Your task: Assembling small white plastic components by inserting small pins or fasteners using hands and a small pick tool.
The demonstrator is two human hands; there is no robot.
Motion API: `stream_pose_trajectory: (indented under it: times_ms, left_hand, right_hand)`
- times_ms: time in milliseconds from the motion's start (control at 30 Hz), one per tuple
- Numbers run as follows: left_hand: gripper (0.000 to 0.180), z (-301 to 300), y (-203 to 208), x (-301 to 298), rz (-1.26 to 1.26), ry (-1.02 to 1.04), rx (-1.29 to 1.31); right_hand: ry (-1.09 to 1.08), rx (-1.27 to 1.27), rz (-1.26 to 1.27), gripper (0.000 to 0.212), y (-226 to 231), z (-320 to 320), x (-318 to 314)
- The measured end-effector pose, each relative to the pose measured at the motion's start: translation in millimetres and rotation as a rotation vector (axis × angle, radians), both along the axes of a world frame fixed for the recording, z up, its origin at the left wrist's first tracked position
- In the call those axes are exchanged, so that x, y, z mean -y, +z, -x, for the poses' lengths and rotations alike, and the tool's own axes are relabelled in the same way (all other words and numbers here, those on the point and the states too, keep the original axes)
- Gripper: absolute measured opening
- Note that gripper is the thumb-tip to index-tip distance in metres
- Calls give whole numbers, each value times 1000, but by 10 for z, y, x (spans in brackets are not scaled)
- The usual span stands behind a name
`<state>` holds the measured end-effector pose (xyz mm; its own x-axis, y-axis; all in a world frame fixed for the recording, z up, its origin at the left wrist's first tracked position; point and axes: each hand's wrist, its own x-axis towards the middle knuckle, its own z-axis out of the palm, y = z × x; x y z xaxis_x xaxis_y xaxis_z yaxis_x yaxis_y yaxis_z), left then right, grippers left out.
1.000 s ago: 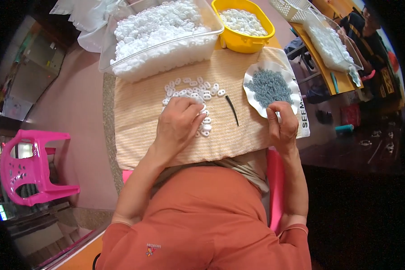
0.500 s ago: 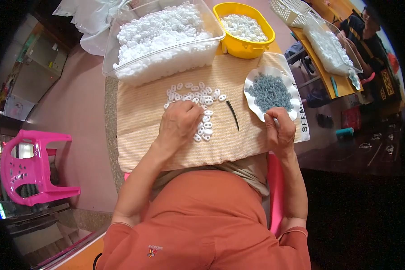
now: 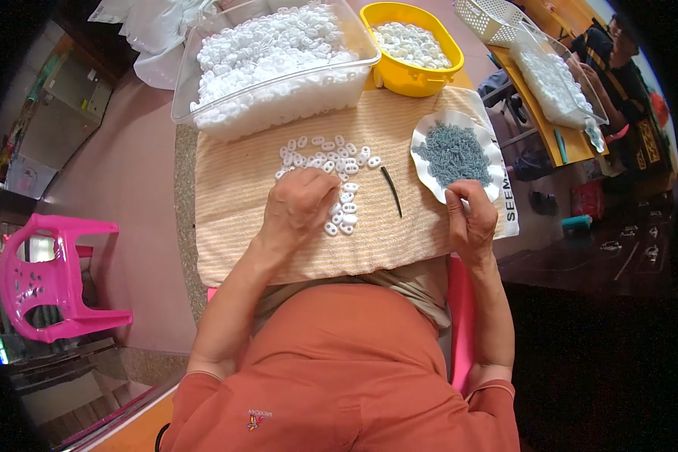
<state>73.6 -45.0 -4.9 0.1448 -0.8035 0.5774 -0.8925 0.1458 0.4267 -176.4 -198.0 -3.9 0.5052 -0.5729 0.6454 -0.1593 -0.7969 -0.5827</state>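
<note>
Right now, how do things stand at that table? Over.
Left hand at loose white two-holed pieces, grip hidden. Right hand at scalloped white dish of small blue-grey pieces, hold unclear. Thin black strip lying between the hands.

Both forearms reach forward bare from the elbows, the hands well apart. The left forearm (image 3: 233, 309) slants inward to the left hand (image 3: 303, 202), which lies back upward – its fingers bent down and inward, their tips hidden beneath the knuckles. The right forearm (image 3: 495, 316) stands steeper, leaning slightly inward toward the right hand (image 3: 471, 217). There the fingers curl in, with thumb and forefinger drawn close at the tips – whether they meet is too small to tell.
</note>
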Motion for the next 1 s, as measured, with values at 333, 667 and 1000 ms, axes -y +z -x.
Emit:
stream_pose_trajectory:
  times_ms: [333, 667, 1000]
  left_hand:
    - [10, -34, 121, 51, -173, 43, 73]
    - [12, -18, 202, 232, -373, 22, 181]
    - [12, -89, 156, 299, -349, -25, 286]
  right_hand:
    - [2, 14, -13, 15, -5, 4, -11]
    - [-11, 31, -55, 14, -6, 10, -13]
    - [-15, 16, -106, 3, -36, 40, -19]
